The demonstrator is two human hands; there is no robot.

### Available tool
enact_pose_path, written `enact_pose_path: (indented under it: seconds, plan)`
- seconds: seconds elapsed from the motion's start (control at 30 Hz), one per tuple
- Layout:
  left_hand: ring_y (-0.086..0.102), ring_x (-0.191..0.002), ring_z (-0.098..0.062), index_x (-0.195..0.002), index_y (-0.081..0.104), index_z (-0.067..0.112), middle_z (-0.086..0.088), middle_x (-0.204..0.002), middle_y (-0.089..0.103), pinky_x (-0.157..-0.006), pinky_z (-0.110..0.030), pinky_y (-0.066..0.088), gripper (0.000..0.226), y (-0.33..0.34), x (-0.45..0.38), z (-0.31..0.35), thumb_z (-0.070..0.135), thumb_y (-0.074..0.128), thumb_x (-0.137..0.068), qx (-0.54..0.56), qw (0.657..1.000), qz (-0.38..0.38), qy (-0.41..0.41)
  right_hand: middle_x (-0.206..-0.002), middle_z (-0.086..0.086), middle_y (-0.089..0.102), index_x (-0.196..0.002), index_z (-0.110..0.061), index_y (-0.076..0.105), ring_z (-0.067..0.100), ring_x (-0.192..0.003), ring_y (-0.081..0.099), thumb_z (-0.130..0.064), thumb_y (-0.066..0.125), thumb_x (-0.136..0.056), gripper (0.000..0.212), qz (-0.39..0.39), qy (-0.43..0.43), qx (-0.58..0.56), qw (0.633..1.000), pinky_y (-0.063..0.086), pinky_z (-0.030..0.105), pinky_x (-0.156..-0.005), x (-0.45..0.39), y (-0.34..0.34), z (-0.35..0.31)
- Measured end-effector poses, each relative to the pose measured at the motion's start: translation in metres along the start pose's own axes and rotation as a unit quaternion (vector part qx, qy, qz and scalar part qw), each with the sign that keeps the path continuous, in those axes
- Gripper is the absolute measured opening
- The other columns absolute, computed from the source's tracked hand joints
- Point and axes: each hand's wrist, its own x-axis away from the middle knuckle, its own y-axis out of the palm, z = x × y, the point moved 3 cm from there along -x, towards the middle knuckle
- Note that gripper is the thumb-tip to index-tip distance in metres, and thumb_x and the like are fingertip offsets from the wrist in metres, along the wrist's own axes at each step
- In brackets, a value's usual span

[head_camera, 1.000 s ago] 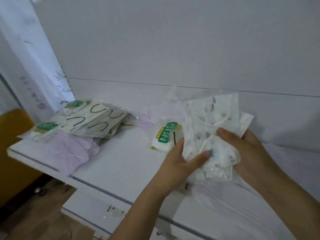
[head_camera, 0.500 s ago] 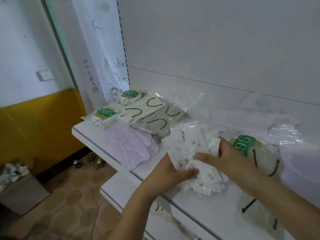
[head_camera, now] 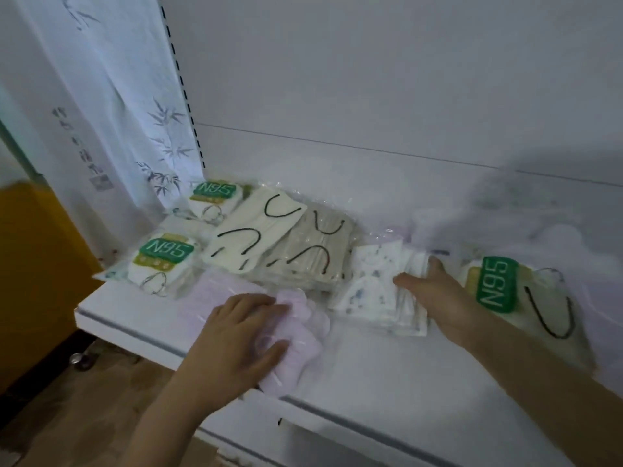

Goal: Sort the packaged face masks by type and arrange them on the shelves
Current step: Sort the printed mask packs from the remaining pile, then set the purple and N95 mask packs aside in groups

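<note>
On the white shelf (head_camera: 387, 372), the left hand (head_camera: 236, 342) lies palm-down on the pink masks (head_camera: 300, 335) near the front edge, fingers loosely spread over the pack, thumb along its near side, pressing rather than gripping. The right hand (head_camera: 435, 291) holds the printed masks (head_camera: 371, 284) at their right end, thumb flat on top; its fingers are behind the pack, so how far they curl I can't tell. This pack sits between the beige masks (head_camera: 303, 261) and an N95 pack (head_camera: 499, 284). Two more N95 packs (head_camera: 161, 261) lie at the left end.
</note>
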Motion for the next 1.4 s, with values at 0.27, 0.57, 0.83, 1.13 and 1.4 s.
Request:
enact_pose_path:
  seconds: [0.27, 0.57, 0.83, 1.13, 1.4]
  plan:
    - [0.052, -0.095, -0.019, -0.102, 0.061, 0.022, 0.006, -0.101, 0.054, -0.076, -0.033, 0.036, 0.026, 0.002, -0.035, 0.018, 0.043, 0.053, -0.087, 0.028, 0.989, 0.145, 0.002, -0.109, 0.011, 0.06, -0.117, -0.005, 0.057, 0.025, -0.096, 0.057, -0.036, 0.056, -0.095, 0.038, 0.161, -0.135, 0.376, 0.902, 0.042, 0.031, -0.077, 0.011, -0.013, -0.025]
    - [0.038, -0.142, -0.029, -0.147, 0.044, 0.033, -0.005, -0.155, 0.041, -0.115, -0.046, 0.034, 0.064, 0.067, -0.1, 0.098, 0.065, 0.036, -0.092, -0.003, 0.987, -0.095, 0.131, -0.141, 0.0, 0.049, -0.139, -0.02, 0.047, 0.025, -0.118, 0.057, -0.013, 0.062, -0.09, 0.052, -0.04, -0.233, 0.654, 0.718, 0.045, 0.033, -0.092, -0.091, -0.005, -0.062]
    - [0.037, -0.134, -0.019, -0.14, 0.045, 0.045, 0.009, -0.147, 0.039, -0.109, -0.041, 0.034, 0.064, 0.06, -0.104, 0.106, 0.075, 0.028, -0.086, -0.052, 0.978, -0.165, 0.116, -0.11, -0.002, 0.064, -0.102, -0.023, 0.063, 0.021, -0.103, 0.061, -0.027, 0.068, -0.084, 0.019, -0.073, -0.225, 0.727, 0.645, 0.045, 0.029, -0.076, -0.107, -0.022, -0.061]
    - [0.047, -0.125, -0.007, -0.14, 0.048, 0.039, 0.014, -0.134, 0.051, -0.106, -0.023, 0.038, 0.061, 0.038, -0.148, 0.119, 0.068, 0.049, -0.086, 0.114, 0.989, -0.088, 0.046, -0.082, -0.008, 0.057, -0.077, -0.024, 0.055, 0.017, -0.078, 0.061, -0.029, 0.066, -0.08, 0.012, 0.063, -0.366, 0.545, 0.752, 0.044, 0.029, -0.065, -0.067, -0.081, -0.11]
    - [0.059, -0.123, -0.007, -0.152, 0.033, 0.03, 0.004, -0.145, 0.055, -0.106, -0.034, 0.05, 0.091, 0.017, -0.233, 0.165, 0.051, 0.08, -0.077, 0.388, 0.919, 0.019, -0.072, -0.065, -0.004, 0.063, -0.075, -0.01, 0.056, 0.002, -0.053, 0.065, -0.018, 0.067, -0.085, 0.017, 0.138, -0.438, 0.232, 0.857, 0.044, 0.014, -0.057, -0.018, -0.096, -0.155]
